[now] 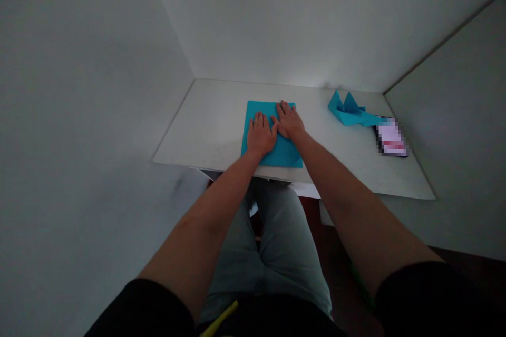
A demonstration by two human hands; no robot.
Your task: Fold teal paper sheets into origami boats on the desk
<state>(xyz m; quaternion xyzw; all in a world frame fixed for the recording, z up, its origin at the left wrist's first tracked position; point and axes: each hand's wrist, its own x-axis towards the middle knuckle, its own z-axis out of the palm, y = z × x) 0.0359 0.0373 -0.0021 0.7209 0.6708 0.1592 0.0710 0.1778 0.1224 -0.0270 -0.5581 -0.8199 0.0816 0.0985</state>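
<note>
A blue sheet of paper (pixel 276 158) lies flat near the front edge of the white table. Both palms rest on it, fingers stretched out and pointing away from me. My left hand (pixel 261 134) covers the middle left of the sheet. Slightly farther back, my right hand (pixel 290 120) lies over its upper right part, reaching the right edge. The thumbs meet or nearly meet between the hands. Part of the sheet is hidden under the hands, and its lower right corner looks slightly creased.
On the right of the table (pixel 209 126) sits a folded blue paper figure (pixel 348 110) with pointed peaks. Its tail end overlaps a phone (pixel 392 138) with a lit, blurred screen. White walls (pixel 284 21) enclose the table at the back and both sides.
</note>
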